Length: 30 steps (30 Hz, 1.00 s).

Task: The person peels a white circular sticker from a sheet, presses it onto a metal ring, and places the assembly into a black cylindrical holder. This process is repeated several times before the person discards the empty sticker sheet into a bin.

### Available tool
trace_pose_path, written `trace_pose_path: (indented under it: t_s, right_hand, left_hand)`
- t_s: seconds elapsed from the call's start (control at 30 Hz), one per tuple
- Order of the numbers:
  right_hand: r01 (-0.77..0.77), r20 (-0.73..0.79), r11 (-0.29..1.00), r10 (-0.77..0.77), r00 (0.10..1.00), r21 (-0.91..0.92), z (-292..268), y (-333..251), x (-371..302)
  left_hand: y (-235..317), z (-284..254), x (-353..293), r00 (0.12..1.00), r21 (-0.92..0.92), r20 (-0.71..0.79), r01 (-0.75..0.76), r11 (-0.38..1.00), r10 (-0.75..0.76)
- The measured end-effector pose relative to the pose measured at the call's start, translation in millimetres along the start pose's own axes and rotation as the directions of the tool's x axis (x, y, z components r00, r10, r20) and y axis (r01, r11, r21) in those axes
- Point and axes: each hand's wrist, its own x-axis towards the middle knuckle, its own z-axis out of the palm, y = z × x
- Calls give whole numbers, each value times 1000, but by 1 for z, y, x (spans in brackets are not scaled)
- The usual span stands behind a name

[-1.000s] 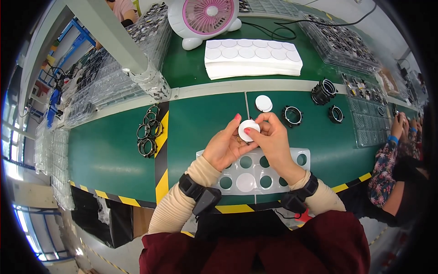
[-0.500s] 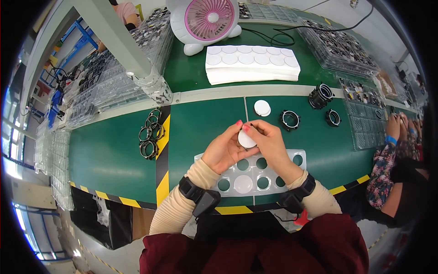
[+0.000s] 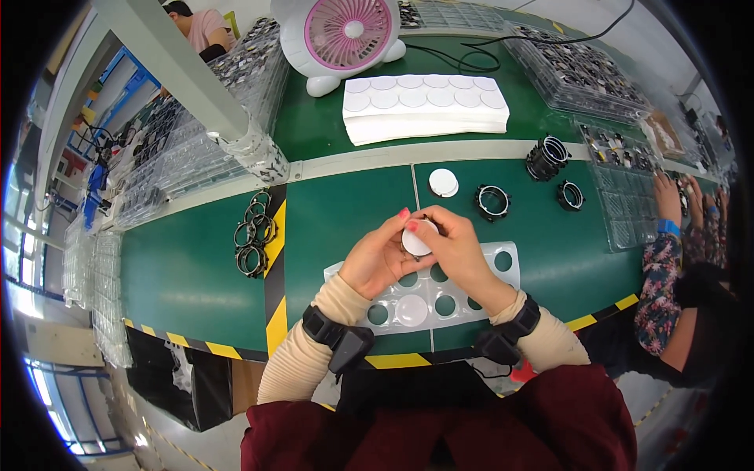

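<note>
A small white round disc (image 3: 416,237) is gripped between the fingers of the left hand (image 3: 378,259) and the right hand (image 3: 457,250), both closed on it. It is held just above a clear plastic tray with round holes (image 3: 503,267) on the green desk (image 3: 196,275). A second white disc (image 3: 443,182) and a black ring (image 3: 492,201) lie beyond.

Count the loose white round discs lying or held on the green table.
3: one white disc held between both hands, one loose beyond them, one seated in the clear tray. Hands may hide more.
</note>
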Motion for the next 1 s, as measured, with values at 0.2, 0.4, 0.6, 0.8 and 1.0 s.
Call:
trace_pose_path:
  t_s: [0.2, 0.4, 0.6, 0.8, 1.0]
  right_hand:
    - [164, -27, 961, -175, 984, -222, 10, 5, -6]
    - [183, -89, 983, -182, 979, 5, 5, 4, -2]
    - [326, -226, 867, -427, 875, -376, 7, -6, -1]
    - [476, -47, 608, -646, 762, -635, 0, -16, 2]
    - [203, -87, 447, -548, 832, -871, -41, -40, 47]
  left_hand:
    - [1, 6, 0, 999, 43, -20, -43, 998, 44]
    - [5, 8, -2, 995, -25, 32, -90, 996, 90]
    - [3, 9, 0, 994, -58, 7, -112, 992, 112]
    - [0, -15, 7, 988, -220, 17, -146, 964, 154]
    - [6, 0, 4, 994, -280, 51, -77, 957, 95]
